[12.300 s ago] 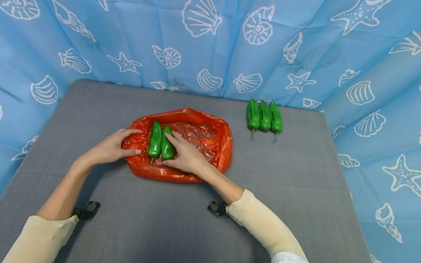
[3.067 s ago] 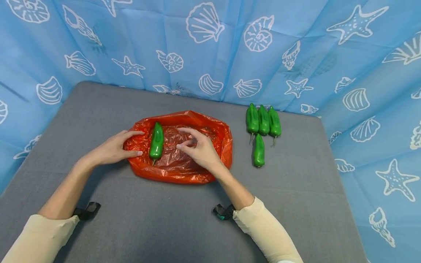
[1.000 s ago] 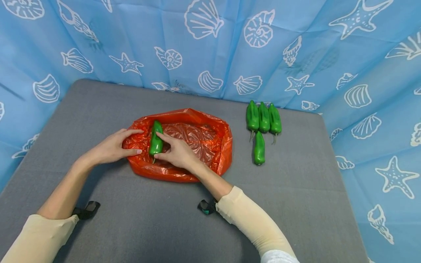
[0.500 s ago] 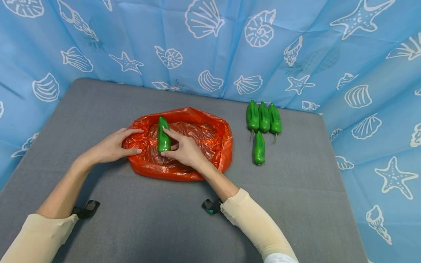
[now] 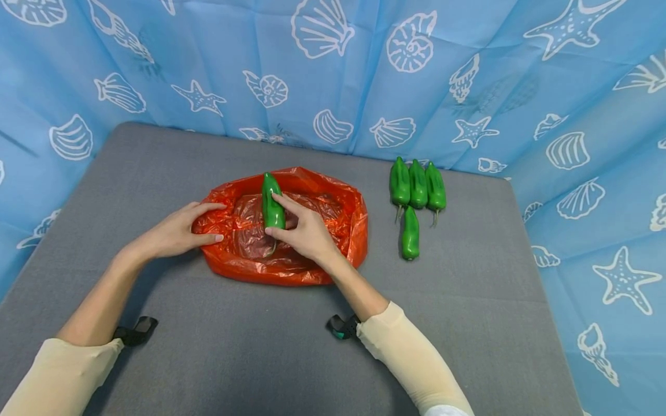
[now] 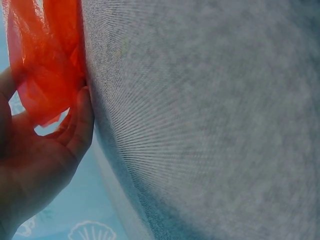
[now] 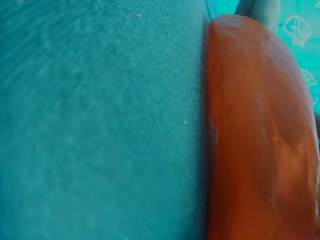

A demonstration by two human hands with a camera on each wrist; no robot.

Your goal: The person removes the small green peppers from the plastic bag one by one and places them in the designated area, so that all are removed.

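A red plastic bag (image 5: 291, 274) lies on the grey table with its mouth spread wide. At its left end my left hand (image 5: 174, 232) holds the rim, thumb and fingers apart over the edge. In the left wrist view that hand (image 6: 45, 155) curls round the end of the bag (image 6: 45, 60). Over the bag's mouth, my right hand (image 5: 307, 231) pinches a green chili pepper (image 5: 272, 202) by its right side, tip away from me and thin stem toward me. The bag's outer side (image 7: 255, 125) takes up the right of the right wrist view.
Three green peppers (image 5: 418, 188) lie side by side near the table's back right edge. Another green pepper (image 5: 410, 234) lies just in front of them. A blue shell-print curtain (image 5: 354, 75) hangs behind and beside the grey table (image 5: 234, 358).
My right hand has taken the last pepper from the bag's left side and lifted it rightward and away from me. Earlier, another pepper went from the bag to the table. My left hand has stayed put.
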